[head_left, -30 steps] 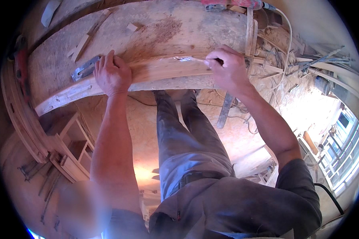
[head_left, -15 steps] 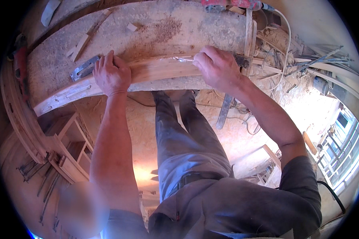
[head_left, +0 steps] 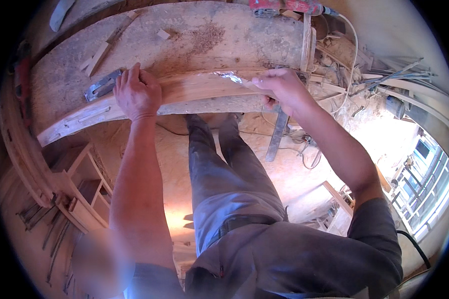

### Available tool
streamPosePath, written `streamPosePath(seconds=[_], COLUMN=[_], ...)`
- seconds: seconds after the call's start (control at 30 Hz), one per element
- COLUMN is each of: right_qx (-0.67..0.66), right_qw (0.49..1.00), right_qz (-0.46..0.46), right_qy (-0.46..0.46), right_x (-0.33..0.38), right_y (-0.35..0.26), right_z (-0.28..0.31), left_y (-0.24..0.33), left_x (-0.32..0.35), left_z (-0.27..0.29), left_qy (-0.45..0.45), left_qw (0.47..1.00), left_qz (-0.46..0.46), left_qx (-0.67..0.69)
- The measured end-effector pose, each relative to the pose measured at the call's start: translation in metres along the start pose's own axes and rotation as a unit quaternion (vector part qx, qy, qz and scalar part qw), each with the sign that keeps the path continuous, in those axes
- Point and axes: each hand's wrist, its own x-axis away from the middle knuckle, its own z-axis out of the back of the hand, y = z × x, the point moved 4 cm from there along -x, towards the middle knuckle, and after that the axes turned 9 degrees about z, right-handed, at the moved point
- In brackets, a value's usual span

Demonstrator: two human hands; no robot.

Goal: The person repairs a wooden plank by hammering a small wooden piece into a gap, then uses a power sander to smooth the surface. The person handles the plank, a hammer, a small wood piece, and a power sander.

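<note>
A long, pale wooden rail (head_left: pixel 184 89) with slots cut near its left end lies along the near edge of the workbench. My left hand (head_left: pixel 137 92) grips it left of the middle, fingers curled over its top. Beside those fingers lies a grey metal tool (head_left: pixel 101 86) with a slotted body, partly hidden. Over the rail's right part, my right hand (head_left: pixel 284 89) is closed around a thin tool with a shiny, blade-like tip (head_left: pixel 231 76). That tip points left and touches or hovers just above the wood; its exact kind is unclear.
The workbench (head_left: pixel 244 35) carries wood offcuts (head_left: pixel 99 57) and brown shavings. A red power tool (head_left: pixel 287 7) lies at the far right, another red tool (head_left: pixel 22 82) at the far left. Cables, rods (head_left: pixel 399 74) and scraps clutter the right. A wooden frame (head_left: pixel 87 174) stands below left.
My right hand has shifted right and turned, showing more of the tool and its shiny tip. My left hand stays in place on the rail. The whole view has slid slightly.
</note>
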Motion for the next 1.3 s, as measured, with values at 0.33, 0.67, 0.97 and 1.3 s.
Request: streamPosePath(seconds=[0.33,0.67,0.97,1.3], right_qx=[-0.034,-0.071,-0.058,0.282], right_qw=[0.997,0.990,0.997,0.918], right_qz=[-0.076,-0.109,-0.010,0.271], right_qy=[-0.004,0.055,0.040,0.066], right_x=[-0.019,-0.018,0.001,0.020], right_y=[-0.016,-0.013,0.000,-0.018], right_z=[-0.015,-0.005,0.001,-0.004], left_y=[-0.001,-0.003,0.000,-0.003], left_x=[0.001,0.000,0.000,0.000], left_z=[0.001,0.001,0.004,-0.001], left_qy=[-0.007,0.011,0.002,-0.012], left_qw=[1.000,1.000,1.000,1.000], left_qz=[0.007,0.000,0.002,-0.001], left_qx=[0.003,0.028,0.027,0.009])
